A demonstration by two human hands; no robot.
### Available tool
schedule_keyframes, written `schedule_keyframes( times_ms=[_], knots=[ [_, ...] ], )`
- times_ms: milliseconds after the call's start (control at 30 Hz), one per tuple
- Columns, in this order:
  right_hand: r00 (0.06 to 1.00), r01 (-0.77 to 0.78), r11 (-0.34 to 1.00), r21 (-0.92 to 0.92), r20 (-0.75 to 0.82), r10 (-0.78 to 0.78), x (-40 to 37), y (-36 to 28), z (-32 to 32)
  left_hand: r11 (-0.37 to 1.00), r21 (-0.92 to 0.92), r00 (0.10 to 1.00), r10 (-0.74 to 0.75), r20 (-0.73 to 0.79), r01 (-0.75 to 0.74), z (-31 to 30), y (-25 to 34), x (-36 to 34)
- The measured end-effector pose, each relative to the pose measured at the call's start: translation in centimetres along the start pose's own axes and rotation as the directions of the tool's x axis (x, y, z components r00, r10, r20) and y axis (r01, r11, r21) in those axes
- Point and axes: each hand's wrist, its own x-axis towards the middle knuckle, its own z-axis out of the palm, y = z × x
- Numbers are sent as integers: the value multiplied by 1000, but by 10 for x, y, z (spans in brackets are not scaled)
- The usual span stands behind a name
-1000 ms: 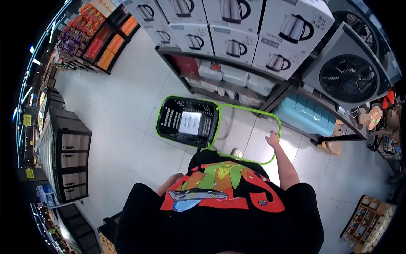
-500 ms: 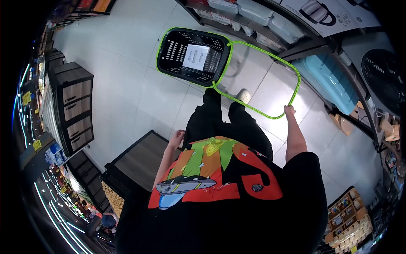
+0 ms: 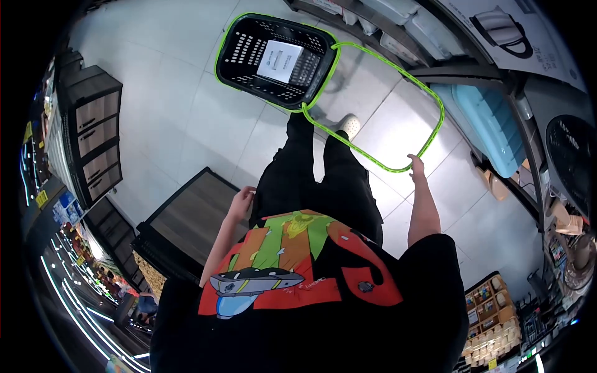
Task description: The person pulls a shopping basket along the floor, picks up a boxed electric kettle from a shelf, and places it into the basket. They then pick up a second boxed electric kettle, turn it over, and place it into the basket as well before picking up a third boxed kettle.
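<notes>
A black shopping basket (image 3: 249, 43) with a green rim stands on the tiled floor ahead of me, a white paper sheet (image 3: 280, 60) lying inside it. Its long green handle loop (image 3: 398, 68) stretches back toward me. My right hand (image 3: 415, 166) grips the near end of that handle. My left hand (image 3: 240, 200) hangs at my side, holding nothing, fingers loosely curled, next to a dark wooden display stand (image 3: 186, 224). My dark trousers and one light shoe (image 3: 348, 126) show just behind the basket.
Shelves (image 3: 454, 68) run along the right with boxed kettles (image 3: 510, 28), white packs, a blue plastic bin (image 3: 488, 124) and a fan (image 3: 575, 161). Dark cabinets (image 3: 93, 133) stand at the left. A small wooden rack (image 3: 491, 323) sits at the lower right.
The view tilted down and the shelves slid toward the upper right. My right hand closed on the green handle it was only reaching for. A wooden stand came into view by my left hand.
</notes>
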Motion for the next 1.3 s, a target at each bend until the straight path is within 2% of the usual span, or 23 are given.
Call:
schedule_keyframes(
  times_ms=[33, 67, 100, 133, 200, 267, 333, 367, 400, 467, 533, 600, 667, 733, 800, 867, 933, 1033, 1133, 1167, 1233, 1267, 1300],
  knots=[
    [999, 46, 998, -53, -22, -47, 1, -1, 2, 999, -15, 999, 47, -11, -47, 1, -1, -1],
    [995, 91, 990, -107, -41, -95, 1, -2, 5, 998, -60, 999, 28, -21, -29, 1, -1, -2],
    [981, 134, 917, -376, -79, -176, -3, -3, 8, 994, -105, 1000, 10, -30, -13, 1, 0, -1],
    [915, 264, 773, -577, -104, -390, -23, -8, 14, 989, -151, 999, -6, -38, 0, -1, 1, 1],
    [883, 201, 737, -645, -207, -422, -58, -24, 20, 998, -45, 997, 45, -66, -48, 1, 3, 12],
    [846, 243, 669, -702, -184, -500, -92, -42, 21, 992, 45, 988, 119, -94, -116, 6, 12, 27],
    [819, 336, 618, -711, -104, -564, -141, -69, 29, 973, 127, 971, 206, -120, -191, 16, 32, 36],
    [811, 372, 574, -730, -44, -583, -167, -84, 35, 932, 249, 941, 306, -148, -264, 17, 63, 27],
    [748, 454, 508, -732, 4, -663, -187, -94, 43, 905, 281, 926, 361, -107, -320, 20, 79, 28],
    [658, 530, 378, -759, 88, -748, -217, -116, 60, 738, 457, 821, 570, -27, -497, 30, 105, 31],
    [646, 494, 234, -838, 173, -743, -255, -145, 79, 697, 382, 778, 620, 103, -607, 38, 152, 17],
    [540, 495, 32, -868, 278, -795, -270, -159, 97, 618, 343, 701, 676, 227, -707, 54, 183, 15],
    [482, 508, -68, -859, 349, -804, -287, -175, 115, 481, 274, 541, 812, 219, -833, 77, 209, 15],
    [433, 541, -137, -830, 414, -801, -306, -191, 133, 311, 106, 324, 936, 140, -944, 102, 226, 22],
    [440, 545, -151, -825, 434, -786, -316, -201, 145, 642, 14, 620, 734, 277, -766, 93, 259, -4],
    [439, 594, -154, -790, 479, -760, -329, -211, 150, 686, 120, 697, 704, 140, -717, 98, 253, 8],
    [286, 823, -105, -559, 567, -772, -335, -217, 148, 721, 83, 726, 685, 65, -688, 92, 237, 17],
    [213, 843, -101, -529, 501, -839, -372, -237, 149, 753, 75, 757, 651, 61, -654, 68, 225, -2],
    [4, 861, -205, -466, 409, -913, -372, -253, 156, 747, 76, 750, 656, 86, -661, 49, 211, -15],
    [-52, 822, -258, -508, 384, -922, -370, -256, 159, 728, 88, 734, 674, 85, -680, 48, 202, -12],
    [-115, 761, -335, -555, 393, -912, -354, -255, 166, 686, 72, 688, 714, 125, -724, 45, 183, -2],
    [-142, 729, -367, -577, 397, -907, -345, -253, 171, 680, 76, 684, 723, 100, -730, 44, 174, -2],
    [-68, 706, -331, -626, 405, -912, -333, -248, 176, 673, 113, 683, 722, 112, -731, 41, 168, -2]
  ],
)
